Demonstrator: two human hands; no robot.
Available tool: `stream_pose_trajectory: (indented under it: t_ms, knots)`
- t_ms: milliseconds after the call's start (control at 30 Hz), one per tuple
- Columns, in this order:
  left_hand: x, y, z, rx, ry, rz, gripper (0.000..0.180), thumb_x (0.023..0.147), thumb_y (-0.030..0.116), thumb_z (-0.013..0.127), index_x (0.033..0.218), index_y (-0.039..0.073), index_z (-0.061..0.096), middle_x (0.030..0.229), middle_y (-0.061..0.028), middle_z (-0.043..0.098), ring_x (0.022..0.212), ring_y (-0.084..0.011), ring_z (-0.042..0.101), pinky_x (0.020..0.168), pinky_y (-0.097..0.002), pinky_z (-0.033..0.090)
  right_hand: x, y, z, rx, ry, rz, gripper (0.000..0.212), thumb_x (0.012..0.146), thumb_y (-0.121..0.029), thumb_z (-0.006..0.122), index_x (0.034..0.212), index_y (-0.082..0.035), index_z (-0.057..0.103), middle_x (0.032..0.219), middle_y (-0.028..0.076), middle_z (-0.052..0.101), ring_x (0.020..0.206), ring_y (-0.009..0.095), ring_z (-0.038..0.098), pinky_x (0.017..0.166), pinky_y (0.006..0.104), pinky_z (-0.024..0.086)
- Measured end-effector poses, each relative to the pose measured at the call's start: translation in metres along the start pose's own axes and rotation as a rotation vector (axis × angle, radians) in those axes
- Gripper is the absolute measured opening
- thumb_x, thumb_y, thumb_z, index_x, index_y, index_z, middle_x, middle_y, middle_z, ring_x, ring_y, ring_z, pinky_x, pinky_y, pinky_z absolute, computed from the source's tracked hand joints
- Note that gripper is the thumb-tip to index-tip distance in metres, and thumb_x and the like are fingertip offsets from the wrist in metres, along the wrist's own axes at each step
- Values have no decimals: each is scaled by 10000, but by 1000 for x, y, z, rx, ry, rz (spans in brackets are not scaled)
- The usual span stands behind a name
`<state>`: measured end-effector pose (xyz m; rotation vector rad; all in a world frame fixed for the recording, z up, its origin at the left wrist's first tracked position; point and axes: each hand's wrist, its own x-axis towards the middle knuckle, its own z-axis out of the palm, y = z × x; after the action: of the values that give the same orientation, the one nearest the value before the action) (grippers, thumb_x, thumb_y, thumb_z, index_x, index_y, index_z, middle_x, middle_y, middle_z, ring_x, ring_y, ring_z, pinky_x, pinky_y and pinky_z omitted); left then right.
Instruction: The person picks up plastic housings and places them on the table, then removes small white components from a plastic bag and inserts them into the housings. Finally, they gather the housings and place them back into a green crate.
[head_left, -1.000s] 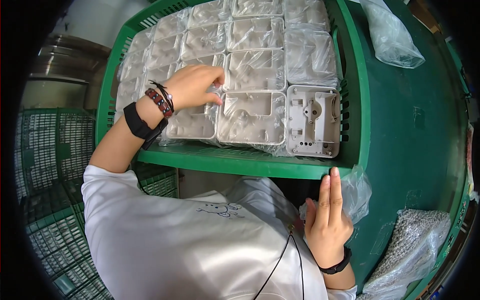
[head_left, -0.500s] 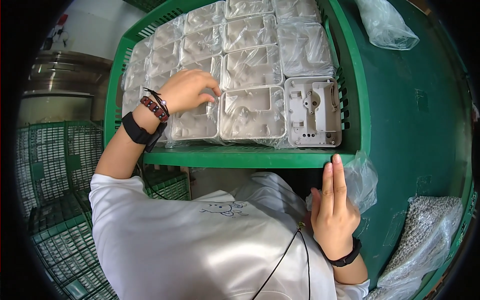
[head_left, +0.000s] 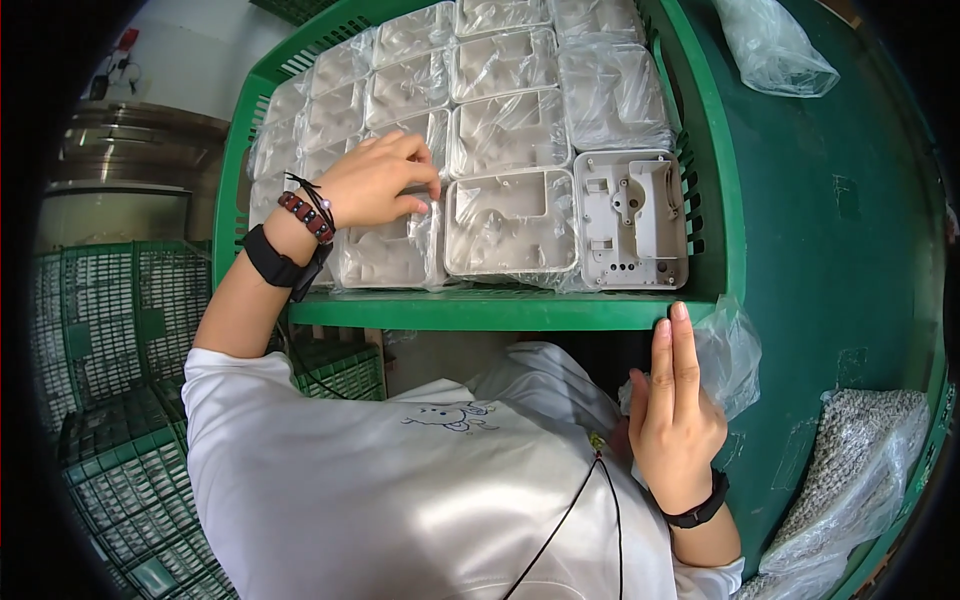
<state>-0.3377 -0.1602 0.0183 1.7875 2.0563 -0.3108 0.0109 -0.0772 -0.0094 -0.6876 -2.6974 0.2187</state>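
A green plastic crate (head_left: 480, 312) holds rows of pale grey moulded housings, most of them wrapped in clear plastic film. My left hand (head_left: 382, 182) lies over the front rows. Its fingers are bent, with thumb and forefinger apart at the upper right edge of a wrapped housing (head_left: 385, 250); whether they touch the film I cannot tell. Right of it sits another wrapped housing (head_left: 512, 228). In the front right corner lies an unwrapped housing (head_left: 633, 225) with posts and holes. Just below that corner, my right hand (head_left: 680, 430) is open, two fingers stretched upward at the crate's edge.
A crumpled clear bag (head_left: 732, 355) hangs behind my right hand. On the green table (head_left: 800, 230) lie another clear bag (head_left: 777, 50) and a bag of small grey pieces (head_left: 850, 480). Stacked green crates (head_left: 140, 480) stand at the left.
The crate and its housings appear slightly farther right and up in view. My right hand has shifted a little to the right; my left hand stays nearly in place.
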Motion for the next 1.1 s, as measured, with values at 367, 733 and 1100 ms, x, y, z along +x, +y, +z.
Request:
stream_pose_trajectory:
  t_ms: [367,733,1100]
  knots:
    - [14,-3,23,-141,54,-119,228,753,360,627,809,144,674,1262,-140,408,1188,-313,337,1000,-393,250,-3,2,0,-35,-108,-27,579,689,-20,618,1241,-11,445,1320,120,410,534,157,556,452,250,456]
    - [3,-34,0,-877,-15,-384,163,822,215,566,779,58,560,992,-58,567,967,-188,536,841,-291,426,-4,4,4,-4,-55,-33,581,683,-3,611,1240,-10,446,1312,125,417,534,159,555,455,254,455]
    - [-15,-64,12,-1719,487,-410,119,877,143,458,807,52,490,778,-25,539,704,-117,556,707,-282,507,-4,4,11,13,99,-40,417,719,-22,577,1135,-16,550,1233,87,511,473,86,459,409,203,395]
